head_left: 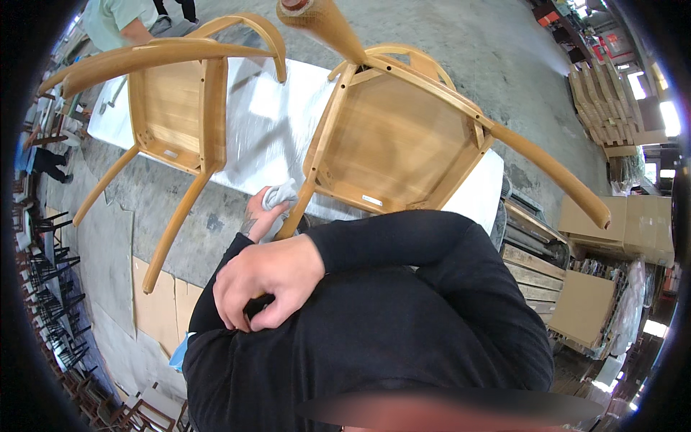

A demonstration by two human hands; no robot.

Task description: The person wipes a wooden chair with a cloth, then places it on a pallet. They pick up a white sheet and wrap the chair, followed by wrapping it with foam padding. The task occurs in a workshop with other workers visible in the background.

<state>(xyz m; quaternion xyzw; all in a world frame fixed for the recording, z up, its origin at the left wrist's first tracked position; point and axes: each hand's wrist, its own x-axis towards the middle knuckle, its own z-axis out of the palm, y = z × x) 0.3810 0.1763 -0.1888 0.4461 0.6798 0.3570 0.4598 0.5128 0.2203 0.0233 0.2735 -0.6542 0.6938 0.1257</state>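
Looking down, we saw a long white bench (266, 122) on a grey concrete floor (489, 43), with flat sheets of cardboard (155, 306) lying on the floor beside it. Stacks of wooden chair frames (604, 97) stood at the far right, brown cartons (651, 230) nearer us on that side, and dark chairs (43, 288) ran along the left edge. Another person in a pale green shirt (111, 18) stood at the bench's far left end.

Two light wooden chairs lay on the bench. The nearer chair (396, 147) lay tipped with the underside of its seat facing up at us; its long axis ran from the lower left to the upper right, one leg (327, 25) pointing up toward the camera, another leg (554, 173) reaching out right, and a third slanting down toward our chest. The second chair (176, 108) lay to its left, its legs hanging down over the bench edge toward the floor.

Our left hand (260, 216) was closed on a crumpled grey cloth (279, 194), pressed against the lower-left leg of the nearer chair. Our right hand (266, 277), in a black sleeve (403, 245), was curled shut round the lower end of that same leg, just below the left.
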